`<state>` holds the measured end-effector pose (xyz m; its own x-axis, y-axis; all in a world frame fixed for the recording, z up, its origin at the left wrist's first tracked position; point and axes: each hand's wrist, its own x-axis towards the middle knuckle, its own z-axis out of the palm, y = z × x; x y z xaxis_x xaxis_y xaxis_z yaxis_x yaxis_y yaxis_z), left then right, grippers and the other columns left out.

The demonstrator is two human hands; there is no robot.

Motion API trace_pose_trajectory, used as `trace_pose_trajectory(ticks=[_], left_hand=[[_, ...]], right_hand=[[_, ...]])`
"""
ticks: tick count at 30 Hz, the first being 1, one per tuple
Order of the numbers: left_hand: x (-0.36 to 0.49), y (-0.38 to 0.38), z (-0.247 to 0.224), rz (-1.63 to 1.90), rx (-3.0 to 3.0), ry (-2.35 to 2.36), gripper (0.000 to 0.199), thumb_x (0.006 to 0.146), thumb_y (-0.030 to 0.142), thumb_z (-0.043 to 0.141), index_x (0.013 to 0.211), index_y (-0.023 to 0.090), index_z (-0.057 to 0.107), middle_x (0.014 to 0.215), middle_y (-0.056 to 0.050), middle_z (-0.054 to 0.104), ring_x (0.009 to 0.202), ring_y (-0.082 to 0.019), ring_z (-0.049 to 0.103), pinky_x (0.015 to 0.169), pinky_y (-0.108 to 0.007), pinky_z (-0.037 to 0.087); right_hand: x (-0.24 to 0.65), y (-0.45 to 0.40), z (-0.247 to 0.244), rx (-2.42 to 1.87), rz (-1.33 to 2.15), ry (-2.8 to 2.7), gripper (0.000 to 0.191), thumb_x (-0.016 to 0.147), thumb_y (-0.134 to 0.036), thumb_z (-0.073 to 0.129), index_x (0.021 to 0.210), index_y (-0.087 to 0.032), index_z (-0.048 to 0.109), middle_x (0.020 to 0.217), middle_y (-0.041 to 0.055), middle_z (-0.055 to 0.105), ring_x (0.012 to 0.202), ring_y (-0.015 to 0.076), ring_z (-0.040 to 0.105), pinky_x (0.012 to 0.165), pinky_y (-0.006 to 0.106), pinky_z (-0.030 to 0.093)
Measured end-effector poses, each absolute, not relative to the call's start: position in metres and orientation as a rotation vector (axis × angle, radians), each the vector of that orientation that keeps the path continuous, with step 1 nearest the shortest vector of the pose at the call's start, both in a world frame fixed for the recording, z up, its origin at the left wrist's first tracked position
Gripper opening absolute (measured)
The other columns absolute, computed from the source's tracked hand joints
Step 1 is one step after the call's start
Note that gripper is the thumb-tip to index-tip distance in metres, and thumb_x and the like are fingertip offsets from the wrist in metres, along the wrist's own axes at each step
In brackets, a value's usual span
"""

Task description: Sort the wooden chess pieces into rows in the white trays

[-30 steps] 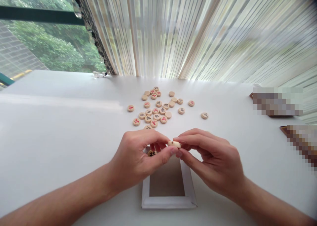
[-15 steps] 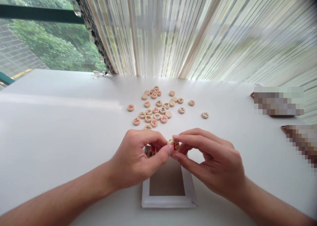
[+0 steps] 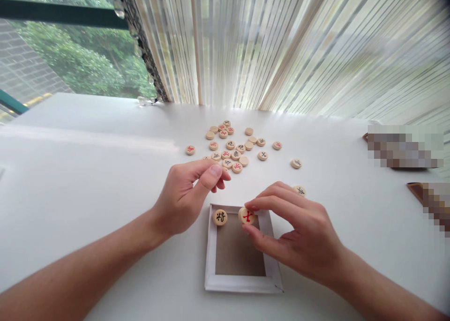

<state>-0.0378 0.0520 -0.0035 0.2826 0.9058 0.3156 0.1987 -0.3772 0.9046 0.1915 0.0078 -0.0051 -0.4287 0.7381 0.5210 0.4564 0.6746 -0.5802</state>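
My right hand (image 3: pixel 291 218) pinches a round wooden xiangqi piece (image 3: pixel 246 216) with a red character between thumb and fingertips, face toward me, over the upper right part of a shallow white box (image 3: pixel 242 283) with a brown bottom. My left hand (image 3: pixel 191 190) is above and left of the box, thumb against its curled fingers, with no piece showing in it. A piece with a black character (image 3: pixel 220 217) rests at the box's upper left corner. Just beyond my left fingertips are scattered xiangqi pieces (image 3: pixel 237 167), and my left hand covers some of them.
The white table (image 3: pixel 105 180) carries several more pieces, some blank side up. One black-marked piece (image 3: pixel 299 190) lies by my right knuckles, another (image 3: pixel 296 163) farther right. Two blurred-out objects (image 3: pixel 401 147) are at the right. String curtains (image 3: pixel 232 44) hang behind the table.
My left hand has let go of the red-marked piece and moved up and left toward the scattered pieces. My right hand keeps the piece, turned more upright and slightly lower. The view has shifted a little.
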Motion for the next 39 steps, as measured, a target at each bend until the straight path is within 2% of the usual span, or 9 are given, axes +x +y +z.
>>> trace_pose_trajectory(ticks=[3,5,9,13,24,39], left_hand=[[-0.036,0.055,-0.012,1.107,1.777,0.997,0.04,0.108,0.034,0.05,0.088,0.013,0.077,0.076,-0.004,0.072,0.072,-0.015,0.065,0.067,-0.027,0.053],[-0.035,0.056,-0.016,1.105,1.78,0.987,0.041,0.108,0.034,0.049,0.088,0.012,0.076,0.076,-0.004,0.071,0.072,-0.015,0.065,0.068,-0.027,0.053],[-0.033,0.057,-0.019,1.133,1.756,0.967,0.042,0.108,0.034,0.047,0.088,0.012,0.076,0.075,-0.005,0.072,0.07,-0.015,0.065,0.068,-0.027,0.054],[-0.032,0.058,-0.019,1.117,1.785,0.977,0.042,0.108,0.034,0.047,0.086,0.013,0.076,0.074,-0.005,0.072,0.07,-0.015,0.066,0.068,-0.027,0.054],[-0.032,0.057,-0.019,1.069,1.866,1.004,0.042,0.107,0.033,0.045,0.085,0.014,0.076,0.076,-0.005,0.074,0.069,-0.015,0.067,0.066,-0.028,0.054],[-0.032,0.057,-0.018,1.084,1.876,1.011,0.042,0.107,0.032,0.046,0.085,0.014,0.077,0.075,-0.005,0.074,0.069,-0.015,0.068,0.066,-0.027,0.054]], right_hand=[[0.19,0.008,-0.008,-0.936,0.447,-2.14,0.015,0.086,-0.011,0.077,0.097,-0.019,0.071,0.086,0.0065,0.07,0.081,0.0207,0.062,0.069,0.034,0.056],[0.19,0.008,-0.011,-0.96,0.426,-2.173,0.012,0.086,-0.013,0.077,0.096,-0.018,0.073,0.095,0.0094,0.07,0.088,0.0228,0.064,0.072,0.035,0.058],[0.189,0.006,-0.016,-0.986,0.413,-2.247,0.007,0.089,-0.015,0.074,0.095,-0.019,0.074,0.122,0.0166,0.068,0.111,0.0309,0.064,0.084,0.044,0.063],[0.187,0.006,-0.02,-0.989,0.427,-2.283,0.006,0.091,-0.016,0.072,0.096,-0.019,0.073,0.127,0.018,0.067,0.118,0.0341,0.063,0.091,0.052,0.063],[0.186,0.009,-0.026,-0.995,0.398,-2.327,0.008,0.096,-0.019,0.072,0.104,-0.018,0.073,0.126,0.018,0.07,0.116,0.0336,0.067,0.091,0.053,0.064],[0.184,0.008,-0.028,-1.004,0.376,-2.256,0.005,0.096,-0.017,0.073,0.1,-0.019,0.073,0.115,0.0145,0.075,0.104,0.0284,0.071,0.084,0.044,0.065]])
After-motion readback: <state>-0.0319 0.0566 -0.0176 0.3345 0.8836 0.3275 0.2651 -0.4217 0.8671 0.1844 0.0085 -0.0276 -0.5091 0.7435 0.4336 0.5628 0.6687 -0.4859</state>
